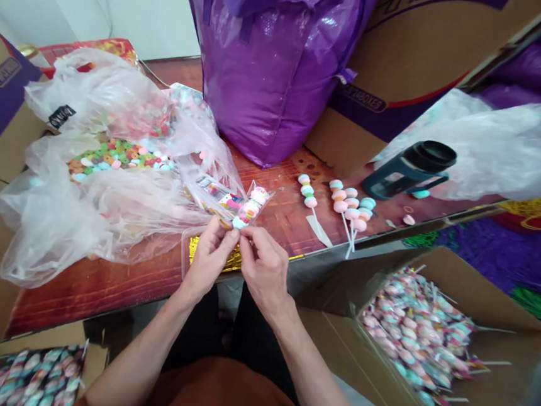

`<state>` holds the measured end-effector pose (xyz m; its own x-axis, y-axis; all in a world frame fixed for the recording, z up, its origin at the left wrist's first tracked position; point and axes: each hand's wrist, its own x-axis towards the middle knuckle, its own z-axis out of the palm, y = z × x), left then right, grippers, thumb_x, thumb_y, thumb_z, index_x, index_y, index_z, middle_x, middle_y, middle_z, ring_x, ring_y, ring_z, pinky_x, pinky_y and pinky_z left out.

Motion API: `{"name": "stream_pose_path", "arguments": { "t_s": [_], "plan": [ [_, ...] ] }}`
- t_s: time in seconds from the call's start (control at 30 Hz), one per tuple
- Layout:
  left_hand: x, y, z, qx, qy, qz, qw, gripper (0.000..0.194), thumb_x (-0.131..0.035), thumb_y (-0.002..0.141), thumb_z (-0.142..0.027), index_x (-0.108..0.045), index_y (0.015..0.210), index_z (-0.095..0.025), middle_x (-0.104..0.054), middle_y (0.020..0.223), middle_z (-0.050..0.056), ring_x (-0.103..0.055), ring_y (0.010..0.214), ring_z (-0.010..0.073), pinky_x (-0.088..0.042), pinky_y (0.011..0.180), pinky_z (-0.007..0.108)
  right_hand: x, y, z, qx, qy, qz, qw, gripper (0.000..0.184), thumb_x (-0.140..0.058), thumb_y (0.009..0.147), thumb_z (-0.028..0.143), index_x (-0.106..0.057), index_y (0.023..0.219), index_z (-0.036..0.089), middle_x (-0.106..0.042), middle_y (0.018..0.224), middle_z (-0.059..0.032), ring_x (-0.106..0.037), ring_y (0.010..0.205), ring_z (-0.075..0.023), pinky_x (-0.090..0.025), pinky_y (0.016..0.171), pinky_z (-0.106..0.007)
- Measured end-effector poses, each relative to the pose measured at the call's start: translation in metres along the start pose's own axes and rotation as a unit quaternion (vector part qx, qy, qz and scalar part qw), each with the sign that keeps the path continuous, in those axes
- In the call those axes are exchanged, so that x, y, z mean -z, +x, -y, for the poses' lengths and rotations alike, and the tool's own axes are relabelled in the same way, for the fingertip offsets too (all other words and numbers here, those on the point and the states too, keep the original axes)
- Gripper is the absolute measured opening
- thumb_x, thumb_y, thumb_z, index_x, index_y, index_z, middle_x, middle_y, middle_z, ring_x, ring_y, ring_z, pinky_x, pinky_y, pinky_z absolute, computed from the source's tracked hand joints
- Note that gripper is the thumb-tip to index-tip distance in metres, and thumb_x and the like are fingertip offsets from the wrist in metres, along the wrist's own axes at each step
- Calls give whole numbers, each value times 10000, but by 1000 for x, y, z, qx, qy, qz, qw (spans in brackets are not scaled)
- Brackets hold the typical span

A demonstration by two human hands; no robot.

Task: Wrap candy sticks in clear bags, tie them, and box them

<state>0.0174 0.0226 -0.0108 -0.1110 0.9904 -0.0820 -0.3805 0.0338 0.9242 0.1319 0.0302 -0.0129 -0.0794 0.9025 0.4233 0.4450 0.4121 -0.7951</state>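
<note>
Both of my hands meet at the table's front edge around a candy skewer in a clear wrapper (251, 209). My left hand (212, 251) pinches the wrapper's lower end between thumb and fingers. From the other side my right hand (265, 266) pinches the same end, its fingertips close to the left ones. The skewer's stick is hidden by my fingers. Just behind and left of it lie printed clear wrappers (219, 195). Under my hands is a clear tray with gold twist ties (194, 250). Unwrapped candy skewers (352, 204) lie to the right on the table.
Plastic bags of loose candy (118, 158) spread over the left of the table. A purple bag (272, 70) stands behind, and a dark bottle (408, 171) lies tilted at right. Open boxes of wrapped skewers flank me, right (352, 355) and left (95, 364).
</note>
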Motion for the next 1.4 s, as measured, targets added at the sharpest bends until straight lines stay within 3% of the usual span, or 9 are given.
{"name": "stream_pose_path", "arguments": {
  "t_s": [0.33, 0.47, 0.67, 0.83, 0.93, 1.03, 1.13, 1.27, 1.4],
  "plan": [
    [-19, 7, -6, 103, -103, -8, 989, 469, -859, 689, -425, -468, 750, -174, -461, 562, -77, -266, 431, 1, -195, 425, 133, 13, -9, -9, -162, 210, 13, 964, 135, -605, 917, 309, -630, 842, 200, -640, 771, 11, -577, 678, -131, -462, 640, -245],
    [-20, 5, -13, 214, -167, 58, 961, 486, -877, 682, -354, -427, 760, -187, -371, 549, -107, -188, 421, -1, -148, 399, 112, 21, -6, -13, -194, 266, 26, 944, 209, -641, 885, 376, -579, 780, 206, -564, 720, 20, -502, 626, -123, -425, 580, -240],
    [-26, -2, -22, 333, -210, 166, 904, 492, -896, 644, -323, -433, 738, -184, -280, 530, -121, -126, 437, 11, -113, 382, 109, 49, -5, -17, -133, 269, 90, 949, 245, -609, 908, 426, -525, 807, 219, -507, 773, 10, -475, 650, -127, -428, 587, -250],
    [-42, -10, -4, 158, -37, 94, 982, 335, -772, 799, -442, -565, 844, -183, -459, 550, -63, -322, 469, 53, -241, 429, 142, 52, -10, -19, -106, 191, 59, 974, 105, -507, 954, 313, -523, 910, 219, -522, 772, 13, -501, 680, -136, -444, 642, -259],
    [-45, -14, 7, 42, 72, 61, 995, 255, -685, 875, -434, -670, 902, -181, -579, 677, -10, -490, 605, 95, -404, 562, 187, 49, -13, -19, -145, 173, 19, 974, 74, -494, 931, 273, -508, 881, 221, -506, 718, 34, -476, 608, -117, -418, 572, -237],
    [-43, -16, 10, 6, 139, 59, 988, 215, -732, 838, -361, -742, 952, -178, -681, 828, 31, -580, 736, 138, -467, 679, 230, 49, -15, -19, -207, 229, 34, 950, 70, -507, 897, 272, -506, 851, 219, -459, 650, 65, -414, 502, -90, -353, 465, -215],
    [-43, -13, 8, 37, 104, 43, 993, 236, -811, 753, -350, -749, 875, -158, -673, 757, 25, -550, 648, 114, -435, 595, 213, 51, -16, -19, -238, 285, 49, 927, 120, -519, 909, 306, -489, 827, 224, -409, 607, 91, -337, 438, -70, -315, 419, -206],
    [-47, -5, -1, 170, -56, 39, 983, 372, -900, 626, -384, -646, 741, -138, -538, 611, -39, -348, 463, 22, -264, 426, 148, 52, -22, -21, -181, 213, 8, 960, 184, -494, 992, 329, -495, 838, 228, -456, 607, 80, -411, 483, -79, -390, 490, -211],
    [-49, -1, -7, 253, -117, 28, 960, 446, -961, 521, -317, -617, 734, -130, -490, 603, -59, -387, 478, 13, -255, 406, 107, 56, -25, -27, 15, 22, -69, 997, 185, -484, 990, 167, -652, 1050, 215, -681, 901, -48, -648, 778, -143, -525, 715, -274]
  ]
}}
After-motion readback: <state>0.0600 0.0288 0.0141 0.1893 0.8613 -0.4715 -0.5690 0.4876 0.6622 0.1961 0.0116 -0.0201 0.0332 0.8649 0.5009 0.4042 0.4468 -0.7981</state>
